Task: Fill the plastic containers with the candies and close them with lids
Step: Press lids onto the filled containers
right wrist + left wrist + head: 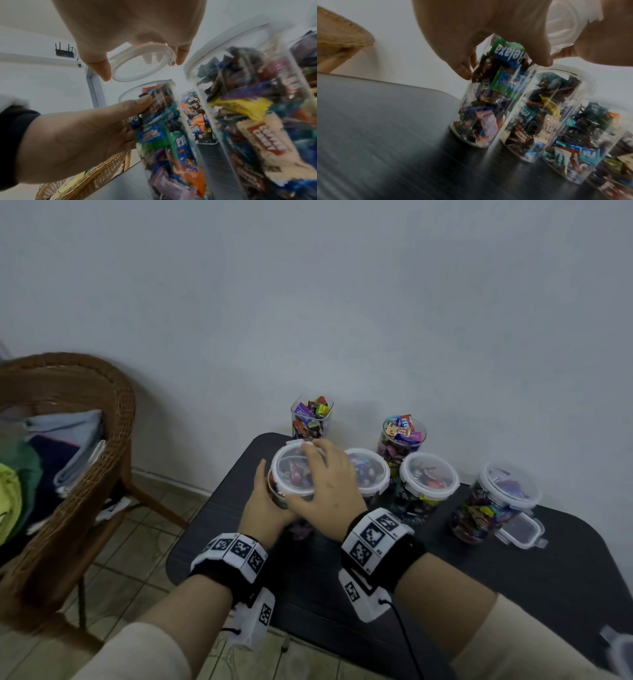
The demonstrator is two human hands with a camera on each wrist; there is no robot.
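Container in hand: round clear plastic container point(488, 105), on the bench point(513, 577) toward its 10 o'clock corner, packed with wrapped candies point(154, 135) almost to the rim.
Left hand point(263, 508): fingers and thumb wrapped round the container wall. Probable purpose: to steady the container against a downward press.
Right hand point(329, 484): fingers curled over the edge of the round lid point(291, 470), gripping it from above.
Lid position: over the container mouth. The right wrist view shows a gap between lid and rim, so the lid is not seated.
Row at 3 o'clock of the held container: three lidded round containers point(429, 478), filled.
Back edge, 12 to 1 o'clock: open square container point(312, 416) and open round container point(403, 433), filled, no lids.
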